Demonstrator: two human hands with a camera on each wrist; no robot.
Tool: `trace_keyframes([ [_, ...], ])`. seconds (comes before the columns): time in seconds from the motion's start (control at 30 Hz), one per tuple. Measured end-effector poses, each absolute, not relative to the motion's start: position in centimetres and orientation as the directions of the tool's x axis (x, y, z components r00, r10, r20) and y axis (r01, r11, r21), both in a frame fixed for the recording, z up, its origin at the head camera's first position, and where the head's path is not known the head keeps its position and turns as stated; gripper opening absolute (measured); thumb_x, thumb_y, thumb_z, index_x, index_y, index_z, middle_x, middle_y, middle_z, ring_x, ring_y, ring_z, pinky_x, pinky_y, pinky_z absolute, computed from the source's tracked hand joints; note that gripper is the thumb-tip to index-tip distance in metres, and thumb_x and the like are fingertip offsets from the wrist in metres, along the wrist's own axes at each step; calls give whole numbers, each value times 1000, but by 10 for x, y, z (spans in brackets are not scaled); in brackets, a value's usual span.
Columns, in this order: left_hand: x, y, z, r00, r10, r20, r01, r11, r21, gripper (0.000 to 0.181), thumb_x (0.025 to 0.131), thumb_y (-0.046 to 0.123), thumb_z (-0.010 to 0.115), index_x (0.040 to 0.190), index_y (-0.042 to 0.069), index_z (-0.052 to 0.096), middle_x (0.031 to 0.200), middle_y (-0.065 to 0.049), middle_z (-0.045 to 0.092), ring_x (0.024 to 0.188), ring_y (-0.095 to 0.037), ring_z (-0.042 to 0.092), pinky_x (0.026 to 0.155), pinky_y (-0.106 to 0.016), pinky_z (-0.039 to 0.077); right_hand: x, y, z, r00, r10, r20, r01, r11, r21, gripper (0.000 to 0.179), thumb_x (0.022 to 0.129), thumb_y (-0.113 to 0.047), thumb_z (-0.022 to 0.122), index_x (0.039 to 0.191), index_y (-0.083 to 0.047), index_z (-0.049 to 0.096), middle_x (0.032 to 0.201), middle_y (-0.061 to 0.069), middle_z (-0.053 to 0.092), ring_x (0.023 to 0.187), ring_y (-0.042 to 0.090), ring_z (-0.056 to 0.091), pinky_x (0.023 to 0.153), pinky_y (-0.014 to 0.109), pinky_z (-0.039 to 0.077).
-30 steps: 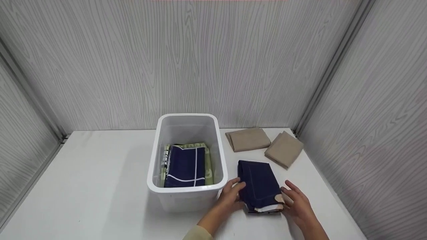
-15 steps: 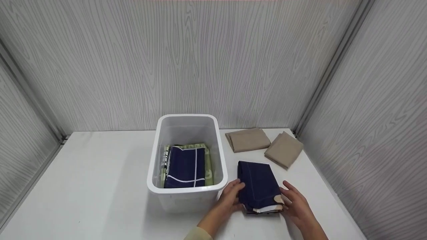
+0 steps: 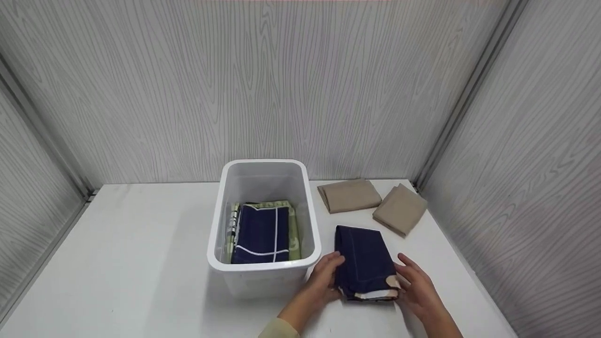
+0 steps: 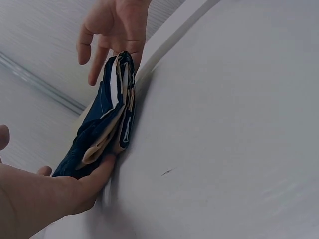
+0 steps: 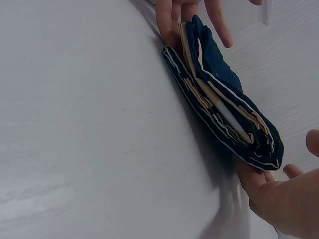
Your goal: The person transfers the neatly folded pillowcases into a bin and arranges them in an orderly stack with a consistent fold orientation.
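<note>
A folded navy cloth [image 3: 366, 260] with white and tan layers along its near edge lies on the white table between the two hands. On its left side the left hand [image 3: 321, 277] touches it, fingers at the edge and partly under it. The right hand [image 3: 418, 286] is at the lower right corner, its upper fingers extended and apart from the cloth. In the left wrist view the cloth's layered edge [image 4: 124, 99] faces the camera, with left fingertips beneath it. From the right wrist the folds [image 5: 224, 109] show, with right fingers against the underside.
A white plastic bin [image 3: 264, 267] stands left of the hands. Inside lie a folded navy cloth with white lines [image 3: 260, 234] and a green patterned cloth [image 3: 294, 234]. Two folded tan cloths [image 3: 352, 196] lie at the back right. Grey wood-grain panels [image 3: 263, 94] enclose the table.
Very little differs. The left fingers have shifted slightly along the cloth's left edge, and the right fingers have come a little closer. The navy cloth stays in nearly the same place.
</note>
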State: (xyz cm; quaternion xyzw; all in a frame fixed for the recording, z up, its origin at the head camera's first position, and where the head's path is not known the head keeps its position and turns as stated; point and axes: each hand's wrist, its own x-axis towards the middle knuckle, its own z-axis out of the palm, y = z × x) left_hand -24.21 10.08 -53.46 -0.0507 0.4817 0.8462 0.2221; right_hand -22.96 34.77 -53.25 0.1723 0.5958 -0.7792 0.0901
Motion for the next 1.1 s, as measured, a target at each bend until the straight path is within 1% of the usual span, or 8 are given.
trace_keyframes([
  [0.1,-243,101,-533,-898,327,-294,-423,-458,782,66,92,31,62,148,5,37,142,-24,51,124,-35,56,95,-56,50,-230,349,-531,-926,43,-376,347,-299,-889,65,104,-17,45,161,-15,14,161,20,24,144,37,32,107,45,43],
  [0.2,-245,102,-532,-898,320,-301,-418,-413,809,68,92,33,62,149,5,38,149,-25,43,132,-40,49,101,-63,43,-231,349,-530,-924,40,-380,352,-297,-887,64,104,-16,42,161,-15,13,162,20,22,145,37,31,110,45,40],
  [0.33,-246,104,-532,-893,327,-310,-425,-384,819,68,93,34,62,150,6,37,156,-24,33,139,-42,38,107,-67,33,-232,349,-529,-923,48,-382,354,-287,-890,63,104,-16,43,161,-15,15,161,21,24,136,32,45,106,41,44],
  [0.47,-247,107,-533,-896,328,-301,-433,-484,760,67,92,29,63,149,4,37,152,-23,38,132,-36,48,103,-56,44,-232,350,-530,-922,50,-384,352,-302,-886,63,103,-16,45,160,-15,18,159,20,27,122,23,56,99,36,49],
  [0.6,-248,110,-534,-905,315,-286,-417,-527,740,65,92,26,64,147,3,38,146,-25,45,123,-32,55,95,-49,52,-233,350,-531,-920,50,-389,357,-300,-885,64,103,-17,47,160,-15,18,158,20,27,117,20,59,97,34,50],
  [0.73,-250,110,-534,-908,302,-291,-411,-506,758,65,91,29,64,147,3,40,146,-23,45,120,-30,54,91,-49,52,-234,351,-532,-919,41,-391,366,-277,-889,65,102,-18,47,161,-16,17,159,21,27,129,29,51,101,39,48],
  [0.93,-255,106,-533,-875,357,-326,-468,-455,758,65,92,40,59,143,2,45,140,-20,52,120,-28,55,91,-51,51,-236,351,-533,-923,12,-385,372,-234,-898,65,103,-18,45,161,-15,15,160,26,21,145,48,27,110,56,37],
  [1.1,-261,106,-532,-849,382,-365,-509,-408,758,72,89,46,60,140,-1,44,126,-25,54,109,-31,61,88,-48,55,-235,354,-534,-926,-11,-376,371,-192,-908,64,104,-22,43,161,-16,15,161,26,19,144,49,27,108,56,39],
])
